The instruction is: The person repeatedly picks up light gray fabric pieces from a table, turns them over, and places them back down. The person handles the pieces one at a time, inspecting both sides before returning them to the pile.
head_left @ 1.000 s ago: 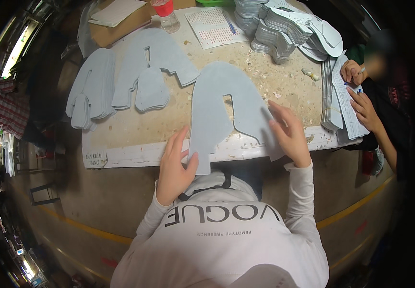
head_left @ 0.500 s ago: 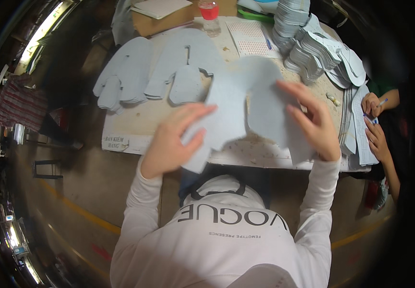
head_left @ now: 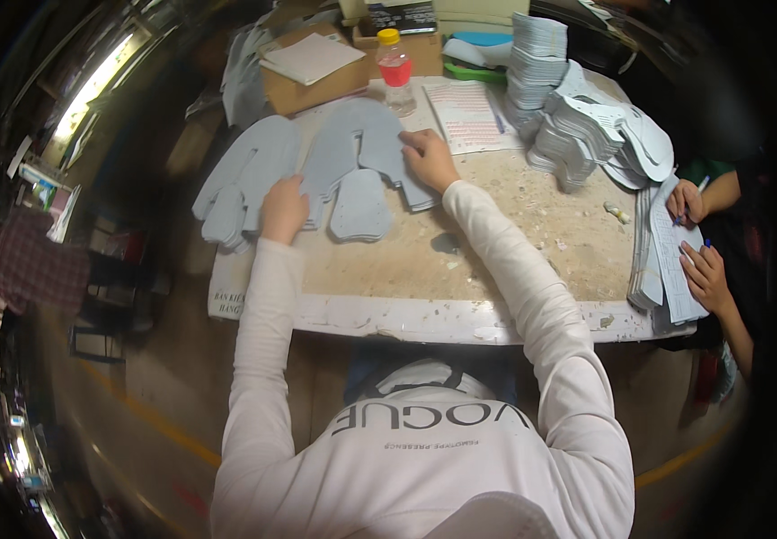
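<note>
A stack of light grey, horseshoe-shaped cut pieces, like shoe uppers [head_left: 358, 121], lies on the table between my hands. My left hand [head_left: 285, 208] is closed at the left leg of this stack, fingers partly hidden from view. My right hand [head_left: 428, 160] has thumb and fingers on the right edge of the top piece. A grey tongue-shaped stack [head_left: 360, 205] sits in the gap between the legs. Left of my left hand lies a similar stack of grey pieces [head_left: 264, 148], with a smaller tongue-shaped stack [head_left: 224, 214] in its opening.
Tall stacks of grey pieces [head_left: 563, 135] stand at the table's back right. A bottle with a yellow cap [head_left: 395, 72], a cardboard box [head_left: 303, 81] and a printed sheet [head_left: 462, 117] are at the back. At right, another person's hands [head_left: 705, 274] hold a pen over papers [head_left: 671, 251].
Both hands have moved forward and left with the grey piece, from the near table edge to the middle stack. The piece now lies on that stack.
</note>
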Motion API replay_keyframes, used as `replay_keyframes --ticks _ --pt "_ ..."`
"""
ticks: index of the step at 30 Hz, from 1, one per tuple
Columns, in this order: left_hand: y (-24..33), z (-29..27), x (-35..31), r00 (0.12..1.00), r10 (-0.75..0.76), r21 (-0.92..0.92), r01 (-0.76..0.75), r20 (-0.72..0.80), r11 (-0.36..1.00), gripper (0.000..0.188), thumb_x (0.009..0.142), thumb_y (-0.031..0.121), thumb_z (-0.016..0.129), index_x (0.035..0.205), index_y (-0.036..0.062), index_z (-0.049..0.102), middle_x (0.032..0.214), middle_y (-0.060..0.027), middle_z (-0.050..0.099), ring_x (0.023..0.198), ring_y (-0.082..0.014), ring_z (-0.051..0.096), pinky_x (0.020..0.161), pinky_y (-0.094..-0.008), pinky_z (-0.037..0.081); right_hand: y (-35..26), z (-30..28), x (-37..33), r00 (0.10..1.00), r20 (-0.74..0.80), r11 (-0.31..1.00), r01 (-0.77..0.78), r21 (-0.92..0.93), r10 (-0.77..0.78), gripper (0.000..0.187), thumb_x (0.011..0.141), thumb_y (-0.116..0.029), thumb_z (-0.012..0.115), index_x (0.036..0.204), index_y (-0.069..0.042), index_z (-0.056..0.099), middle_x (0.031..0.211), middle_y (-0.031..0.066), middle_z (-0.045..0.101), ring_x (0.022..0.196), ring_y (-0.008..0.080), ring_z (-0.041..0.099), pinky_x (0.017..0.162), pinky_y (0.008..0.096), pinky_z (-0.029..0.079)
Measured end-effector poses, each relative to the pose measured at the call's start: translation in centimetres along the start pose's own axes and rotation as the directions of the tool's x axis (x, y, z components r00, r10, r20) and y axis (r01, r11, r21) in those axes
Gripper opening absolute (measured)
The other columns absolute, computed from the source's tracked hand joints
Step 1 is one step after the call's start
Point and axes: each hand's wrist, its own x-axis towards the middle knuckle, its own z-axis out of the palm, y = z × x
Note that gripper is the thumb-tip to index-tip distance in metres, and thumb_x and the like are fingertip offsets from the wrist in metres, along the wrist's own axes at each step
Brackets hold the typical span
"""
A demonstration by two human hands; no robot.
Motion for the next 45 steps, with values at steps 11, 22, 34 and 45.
replay_keyframes --ticks 11,22,34,45 --pt "10.3 -4.3 -8.2 0.921 0.173 -0.516 -0.343 -0.349 0.785 0.019 0.085 0.006 0.06 0.102 0.0016 0.066 0.108 -0.0138 0.064 0.1 -0.0295 0.06 0.089 -0.036 0.045 -6.9 -16.5 -3.9 0.932 -0.02 0.927 0.358 -0.106 -0.362 0.016 0.081 -0.017 0.065 0.093 -0.008 0.072 0.087 0.0101 0.068 0.081 0.0273 0.065 0.075 0.0333 0.051" --pt "10.6 -0.1 -9.1 0.938 -0.029 -0.638 -0.213 -0.346 0.74 0.013 0.087 0.002 0.056 0.094 -0.0015 0.067 0.09 -0.0107 0.067 0.079 -0.0198 0.063 0.072 -0.0296 0.049 5.1 -37.0 0.1 0.966 -0.257 0.414 -0.233 -0.88 -0.003 0.044 0.072 -0.032 0.074 0.102 0.0 0.065 0.106 0.0216 0.061 0.097 0.0362 0.061 0.084 0.0398 0.051" --pt "9.6 0.7 -9.3 0.951 -0.053 -0.67 -0.175 -0.306 0.721 0.013 0.087 0.001 0.055 0.092 -0.0024 0.067 0.088 -0.0112 0.067 0.078 -0.0211 0.063 0.072 -0.0299 0.049 5.8 -40.4 2.8 0.978 -0.05 0.329 -0.116 -0.937 0.201 0.033 0.067 0.001 0.059 0.099 -0.005 0.068 0.095 0.0207 0.065 0.092 0.0372 0.063 0.082 0.0413 0.051" --pt "9.4 0.7 -9.3 0.946 -0.068 -0.674 -0.174 -0.316 0.718 0.013 0.088 0.003 0.056 0.09 -0.0031 0.066 0.086 -0.0111 0.067 0.077 -0.0203 0.064 0.071 -0.03 0.049 1.4 -43.8 13.6 0.935 -0.27 0.105 -0.252 -0.962 -0.228 0.035 0.077 0.001 0.056 0.101 -0.019 0.072 0.097 0.0113 0.069 0.092 0.0305 0.067 0.084 0.0406 0.053"
